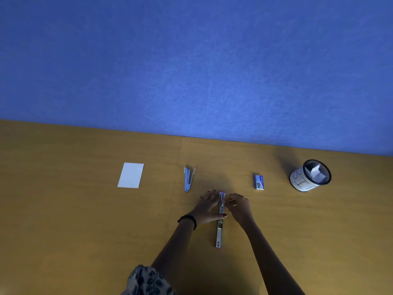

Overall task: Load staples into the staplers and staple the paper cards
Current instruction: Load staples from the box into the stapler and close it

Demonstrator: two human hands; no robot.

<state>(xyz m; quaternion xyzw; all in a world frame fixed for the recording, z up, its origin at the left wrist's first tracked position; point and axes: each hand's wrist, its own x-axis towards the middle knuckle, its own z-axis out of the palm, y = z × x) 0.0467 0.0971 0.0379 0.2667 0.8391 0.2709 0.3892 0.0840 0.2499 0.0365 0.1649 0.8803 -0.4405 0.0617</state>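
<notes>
Hands meet over a pink stapler (220, 222) lying opened out flat on the wooden table (85, 209). Left hand (207, 207) lies flat, fingers spread, steadying it from its side. Right hand (239, 206) pinches at the staple channel; what it grips is too small to tell. Beyond sit a second stapler (188, 179), hinged open, a white card (131, 175), a staple box (259, 182), and a paper-wrapped cup (308, 176).
</notes>
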